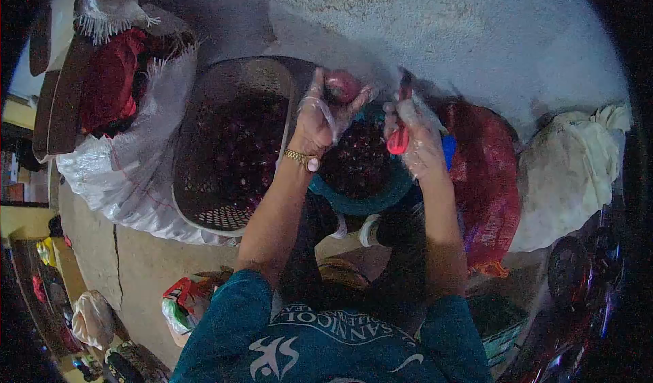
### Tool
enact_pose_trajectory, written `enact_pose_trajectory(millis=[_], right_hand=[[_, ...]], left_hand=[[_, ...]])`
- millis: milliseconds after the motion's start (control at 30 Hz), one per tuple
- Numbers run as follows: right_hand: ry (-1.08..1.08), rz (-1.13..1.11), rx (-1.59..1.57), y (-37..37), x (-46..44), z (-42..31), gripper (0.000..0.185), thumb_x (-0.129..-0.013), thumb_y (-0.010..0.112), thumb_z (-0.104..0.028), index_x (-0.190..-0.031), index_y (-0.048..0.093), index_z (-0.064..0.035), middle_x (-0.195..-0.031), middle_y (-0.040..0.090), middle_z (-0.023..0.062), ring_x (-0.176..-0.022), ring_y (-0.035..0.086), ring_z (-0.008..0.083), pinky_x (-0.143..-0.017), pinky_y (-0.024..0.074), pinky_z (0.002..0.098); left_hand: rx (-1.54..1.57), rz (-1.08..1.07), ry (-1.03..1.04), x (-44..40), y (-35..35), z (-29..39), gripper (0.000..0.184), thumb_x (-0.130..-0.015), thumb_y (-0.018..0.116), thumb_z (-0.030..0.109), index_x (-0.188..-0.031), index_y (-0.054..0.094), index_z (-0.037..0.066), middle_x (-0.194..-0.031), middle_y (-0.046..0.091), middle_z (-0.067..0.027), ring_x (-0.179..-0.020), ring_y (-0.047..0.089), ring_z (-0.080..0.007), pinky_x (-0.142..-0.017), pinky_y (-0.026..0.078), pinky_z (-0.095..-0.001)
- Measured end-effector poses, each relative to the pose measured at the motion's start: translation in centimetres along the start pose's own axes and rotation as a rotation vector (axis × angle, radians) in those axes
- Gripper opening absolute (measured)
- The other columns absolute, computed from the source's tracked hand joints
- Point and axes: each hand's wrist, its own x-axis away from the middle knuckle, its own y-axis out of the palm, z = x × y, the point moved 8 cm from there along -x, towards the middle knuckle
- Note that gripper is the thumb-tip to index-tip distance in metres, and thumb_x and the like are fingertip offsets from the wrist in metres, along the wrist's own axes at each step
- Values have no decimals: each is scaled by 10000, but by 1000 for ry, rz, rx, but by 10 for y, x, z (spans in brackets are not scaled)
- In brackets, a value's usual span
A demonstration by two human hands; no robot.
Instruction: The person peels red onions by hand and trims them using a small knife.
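My left hand (pixel 318 119), in a clear plastic glove, holds a round red onion (pixel 341 86) between thumb and fingers. In my right hand (pixel 422 141), gloved the same way, is a knife with a red handle (pixel 398 141); its dark blade points up toward the wall, somewhat blurred. Below and between both hands stands a teal basin (pixel 354 205) holding many dark red pieces, too dim to make out singly. A large plastic basket (pixel 291 111) to the left of my left hand holds similar dark purple-red contents. Blade and onion are apart.
A white woven sack (pixel 129 172) with red mesh cloth (pixel 112 84) leans left of the basket. On the right stand a red mesh sack (pixel 483 179) and a pale sack (pixel 575 172). A rough wall (pixel 462 29) rises behind. Plastic bags (pixel 178 308) lie on the floor at lower left.
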Motion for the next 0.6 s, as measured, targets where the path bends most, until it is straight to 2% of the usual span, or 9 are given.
enact_pose_trajectory(millis=[33,67,167,233,333,467,533,567,600], right_hand=[[27,64,-69,1,4,-2,400,-878,611,-384,-1110,529,-69,-813,534,2,-636,498,94,-549,471,256],[24,61,-69,4,8,-6,400,-878,611,-384,-1110,529,-69,-813,534,2,-636,498,94,-549,471,256],[89,39,15,5,12,-5,366,-890,595,-382,-1101,533,-90,-821,537,0,-627,473,88,-549,420,254],[130,-46,49,4,7,-1,375,-875,593,-435,-1062,557,-113,-730,510,-27,-561,473,75,-476,424,238],[115,41,183,-3,4,-3,346,-882,567,-459,-992,551,-131,-674,483,-47,-490,427,56,-409,367,215],[66,23,244,0,0,-7,341,-887,552,-472,-921,531,-133,-639,469,-53,-463,403,45,-379,327,199],[30,53,280,1,-4,-10,310,-895,549,-453,-848,526,-148,-606,462,-49,-447,391,47,-373,294,201],[28,53,280,2,-4,-11,310,-895,549,-453,-848,526,-148,-606,462,-49,-447,391,47,-373,294,201],[49,83,290,0,-3,-10,320,-896,544,-459,-894,528,-140,-632,473,-52,-458,401,42,-382,312,195]], left_hand=[[140,75,-57,3,1,-5,395,-917,535,360,-1101,479,15,-1117,526,-184,-1081,523,-374,-973,436,-517],[138,71,-55,1,-2,-6,395,-917,535,360,-1101,479,15,-1117,526,-184,-1081,523,-374,-973,436,-517],[-29,76,22,-4,-11,0,475,-918,531,359,-1196,406,-6,-1185,475,-215,-1103,500,-412,-989,423,-516],[-82,135,6,-3,-6,-3,333,-908,556,344,-999,487,31,-1000,556,-121,-920,559,-282,-957,451,-496],[-41,253,-36,1,0,-10,280,-904,568,315,-954,525,43,-949,576,-104,-906,584,-270,-942,460,-494],[33,188,-8,-13,-4,-16,246,-907,560,297,-946,551,55,-962,599,-102,-962,589,-277,-912,475,-494],[-24,165,7,-14,-3,-16,254,-890,572,279,-993,537,50,-1006,596,-156,-1038,568,-312,-952,441,-515],[-24,162,7,-15,-3,-16,254,-890,572,279,-993,537,50,-1006,596,-156,-1038,568,-312,-952,441,-515],[-58,181,18,-17,-6,-15,253,-922,512,293,-1014,537,58,-1043,597,-150,-1031,572,-313,-923,460,-506]])
